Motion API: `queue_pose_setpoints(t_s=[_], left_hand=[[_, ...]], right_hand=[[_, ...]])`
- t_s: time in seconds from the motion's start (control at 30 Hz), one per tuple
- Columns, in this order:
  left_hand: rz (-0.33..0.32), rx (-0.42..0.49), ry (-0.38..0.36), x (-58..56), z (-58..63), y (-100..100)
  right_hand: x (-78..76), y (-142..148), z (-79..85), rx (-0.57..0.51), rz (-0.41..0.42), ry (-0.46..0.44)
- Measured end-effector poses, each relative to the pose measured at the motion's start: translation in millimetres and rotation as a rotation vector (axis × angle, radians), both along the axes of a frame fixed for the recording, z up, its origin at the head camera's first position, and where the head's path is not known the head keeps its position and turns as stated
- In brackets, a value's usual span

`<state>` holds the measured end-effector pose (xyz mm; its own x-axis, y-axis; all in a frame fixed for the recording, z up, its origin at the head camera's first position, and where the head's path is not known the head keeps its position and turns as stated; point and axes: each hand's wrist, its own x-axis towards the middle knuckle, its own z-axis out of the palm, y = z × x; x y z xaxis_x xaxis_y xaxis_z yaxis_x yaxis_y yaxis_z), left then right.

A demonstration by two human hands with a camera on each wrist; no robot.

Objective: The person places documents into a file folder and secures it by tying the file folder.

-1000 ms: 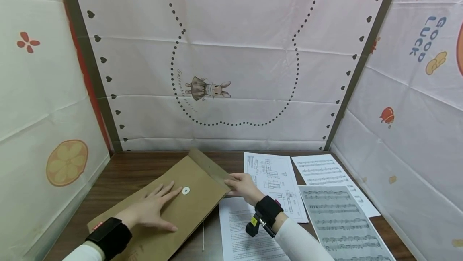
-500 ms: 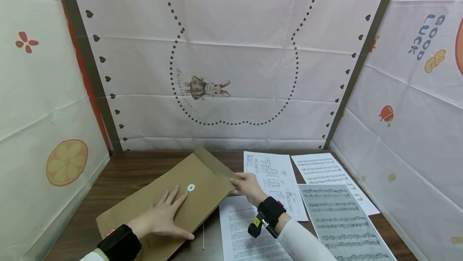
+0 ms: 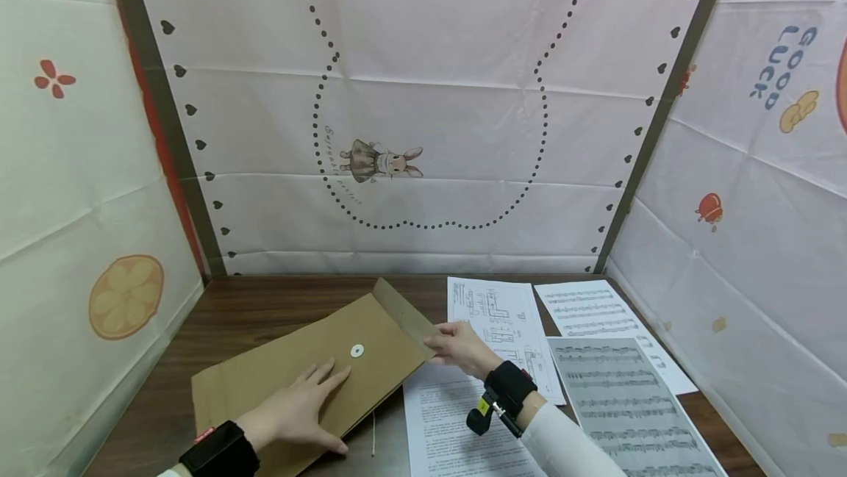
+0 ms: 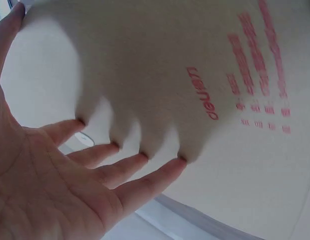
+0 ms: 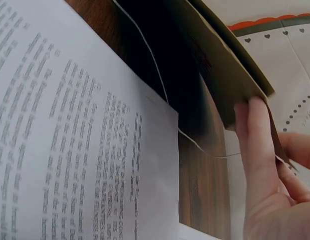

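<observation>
Brown kraft, the string-tie envelope (image 3: 311, 345) lies aslant over the left and middle of the wooden tabletop (image 3: 265, 315), its flap (image 3: 405, 311) turned out toward the far right and its right end seemingly raised. The left hand (image 3: 298, 407) has its fingers spread and fairly straight, fingertips touching the front just to the near side of the white washer button (image 3: 357, 350); the right hand (image 3: 463, 350) pinches the near corner of the flap. Should that pinch pull hard while the left fingertips bear down, the flap could crease or tear along its fold; the loose string (image 3: 373, 433) trailing below might also snag on the printed text sheet (image 3: 440, 418) beside it and drag the page askew. Among the writing, the envelope's red print (image 4: 202, 95) appears to begin "deli", the smaller lines being too blurred to make out; GOOD LUCK stands on the right-hand curtain (image 3: 784, 69), while the paragraphs on the text sheet are too soft to read with certainty
</observation>
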<state>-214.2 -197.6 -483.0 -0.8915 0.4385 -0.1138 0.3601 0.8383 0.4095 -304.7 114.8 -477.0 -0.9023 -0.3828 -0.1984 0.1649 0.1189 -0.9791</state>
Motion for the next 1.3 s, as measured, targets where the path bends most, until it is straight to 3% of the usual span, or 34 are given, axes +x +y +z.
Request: queue_pose_setpoints(t_s=[0.33,0.5,0.77,1.03,1.3], left_hand=[[-0.098,-0.003,-0.067,-5.4,2.3,-13],[-0.114,0.0,-0.108,-12.4,-1.8,-24],[-0.145,0.013,-0.134,-14.2,-1.1,-38],[-0.152,0.008,-0.137,-12.1,5.0,-41],[-0.191,-0.014,-0.14,-14.4,4.4,-49]], right_hand=[[1.6,9,-0.9,0.051,0.163,-0.143],[4.7,12,-3.7,0.056,0.273,-0.194],[8.0,14,-11.2,0.101,0.415,-0.244],[8.8,6,-15.5,0.137,0.39,-0.256],[11.9,-6,-17.4,0.207,0.305,-0.178]])
